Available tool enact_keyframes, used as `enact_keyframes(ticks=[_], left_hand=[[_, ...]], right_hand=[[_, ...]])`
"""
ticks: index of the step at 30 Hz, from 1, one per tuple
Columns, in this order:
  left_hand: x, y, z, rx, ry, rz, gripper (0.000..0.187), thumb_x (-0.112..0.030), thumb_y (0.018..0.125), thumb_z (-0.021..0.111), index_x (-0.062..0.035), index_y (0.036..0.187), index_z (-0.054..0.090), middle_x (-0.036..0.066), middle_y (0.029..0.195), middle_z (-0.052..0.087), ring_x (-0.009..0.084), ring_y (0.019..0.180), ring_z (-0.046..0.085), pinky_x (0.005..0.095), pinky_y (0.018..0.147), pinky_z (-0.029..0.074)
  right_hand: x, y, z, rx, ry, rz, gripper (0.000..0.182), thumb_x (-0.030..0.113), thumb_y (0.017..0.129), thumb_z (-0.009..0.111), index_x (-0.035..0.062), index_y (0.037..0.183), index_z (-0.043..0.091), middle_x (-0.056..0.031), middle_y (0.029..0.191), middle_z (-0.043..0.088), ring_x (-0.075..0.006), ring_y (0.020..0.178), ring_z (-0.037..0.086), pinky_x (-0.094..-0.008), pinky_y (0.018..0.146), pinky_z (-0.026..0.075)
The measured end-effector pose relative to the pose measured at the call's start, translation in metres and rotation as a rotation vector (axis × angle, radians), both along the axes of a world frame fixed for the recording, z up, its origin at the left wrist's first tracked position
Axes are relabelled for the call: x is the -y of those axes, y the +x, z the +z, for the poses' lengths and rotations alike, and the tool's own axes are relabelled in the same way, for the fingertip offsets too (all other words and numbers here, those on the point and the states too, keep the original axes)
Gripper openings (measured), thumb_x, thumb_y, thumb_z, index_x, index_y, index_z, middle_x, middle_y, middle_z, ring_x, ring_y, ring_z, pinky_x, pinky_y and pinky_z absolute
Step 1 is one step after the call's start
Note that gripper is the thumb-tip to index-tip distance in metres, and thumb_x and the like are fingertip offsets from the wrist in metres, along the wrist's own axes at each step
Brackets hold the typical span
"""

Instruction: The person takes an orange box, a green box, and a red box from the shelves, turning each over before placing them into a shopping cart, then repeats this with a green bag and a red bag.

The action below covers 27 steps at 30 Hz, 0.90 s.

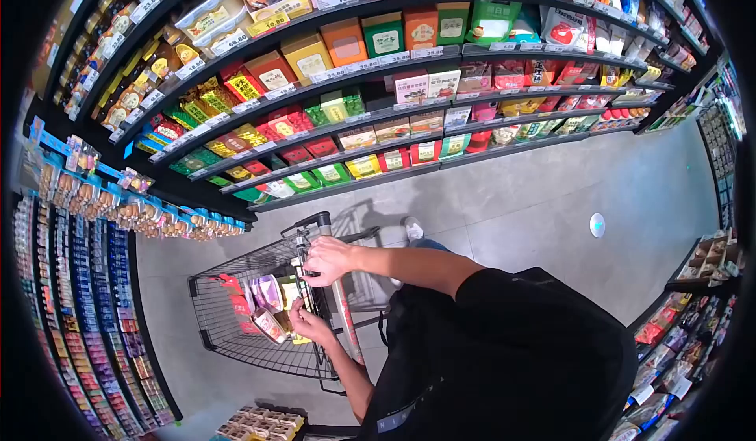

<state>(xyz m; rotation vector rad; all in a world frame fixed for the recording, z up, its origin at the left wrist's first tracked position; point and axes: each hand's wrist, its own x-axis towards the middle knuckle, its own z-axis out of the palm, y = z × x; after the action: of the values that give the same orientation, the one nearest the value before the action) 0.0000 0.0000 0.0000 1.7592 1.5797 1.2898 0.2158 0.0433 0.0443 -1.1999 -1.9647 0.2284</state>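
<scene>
A wire shopping cart point(228, 352) stands in front of me with its basket pointing left. My right hand point(329, 260) lies across the cart handle point(345, 315), fingers curled down over its far side. Lower down, my left hand point(313, 327) is over the near end of the basket, with bent fingers drawn together; whatever they hold, if anything, is hidden. Inside the basket lie red packages point(239, 303), a purple-and-white package point(268, 292), a small tilted box point(270, 326) and a yellow-green pack point(290, 290), partly covered by the cart frame.
A long curved shelf point(331, 79) of boxed and bagged food runs along the top. Hanging packets point(134, 205) and a rack of small goods point(87, 307) stand left. Grey floor point(535, 205) stretches right towards more shelving point(669, 362). A wooden display point(260, 424) stands at the bottom.
</scene>
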Motion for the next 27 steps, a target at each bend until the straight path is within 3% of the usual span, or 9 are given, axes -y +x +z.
enact_keyframes(ticks=[15,17,22,27], left_hand=[[-0.004,0.014,0.016,0.039,-0.095,0.101,0.026,-0.001,0.088,0.042,0.0103,0.096,0.064,0.019,0.095,0.068,0.0288,0.089,0.064,0.0387,0.086,0.049],[-0.004,0.011,0.014,0.006,-0.091,0.089,0.025,-0.002,0.088,0.042,0.01,0.096,0.063,0.019,0.095,0.068,0.0287,0.089,0.063,0.039,0.086,0.049],[-0.004,0.003,0.02,-0.05,-0.157,0.031,0.021,-0.001,0.089,0.044,0.0091,0.096,0.061,0.016,0.091,0.066,0.0262,0.089,0.062,0.0384,0.086,0.048],[-0.008,-0.002,0.031,-0.196,-0.2,-0.03,0.018,-0.002,0.088,0.049,0.0077,0.096,0.062,0.017,0.105,0.064,0.0284,0.097,0.06,0.0397,0.089,0.046]], right_hand=[[-0.009,0.006,0.008,0.006,-0.081,0.029,0.034,0.032,0.077,0.063,0.0066,0.055,0.058,-0.0112,0.05,0.054,-0.0319,0.053,0.058,-0.0403,0.056,0.048],[-0.011,0.002,0.002,-0.131,0.014,0.031,0.038,0.034,0.075,0.063,0.0056,0.051,0.057,-0.0145,0.048,0.054,-0.0342,0.047,0.057,-0.0434,0.05,0.047],[-0.011,0.004,0.006,-0.258,0.026,0.091,0.032,0.027,0.074,0.064,0.006,0.051,0.054,-0.0122,0.048,0.053,-0.0308,0.047,0.057,-0.0406,0.05,0.048],[-0.013,0.011,0.007,-0.286,-0.139,0.153,0.021,0.018,0.075,0.063,0.0076,0.058,0.055,-0.0065,0.05,0.052,-0.0247,0.047,0.054,-0.0373,0.051,0.045]])
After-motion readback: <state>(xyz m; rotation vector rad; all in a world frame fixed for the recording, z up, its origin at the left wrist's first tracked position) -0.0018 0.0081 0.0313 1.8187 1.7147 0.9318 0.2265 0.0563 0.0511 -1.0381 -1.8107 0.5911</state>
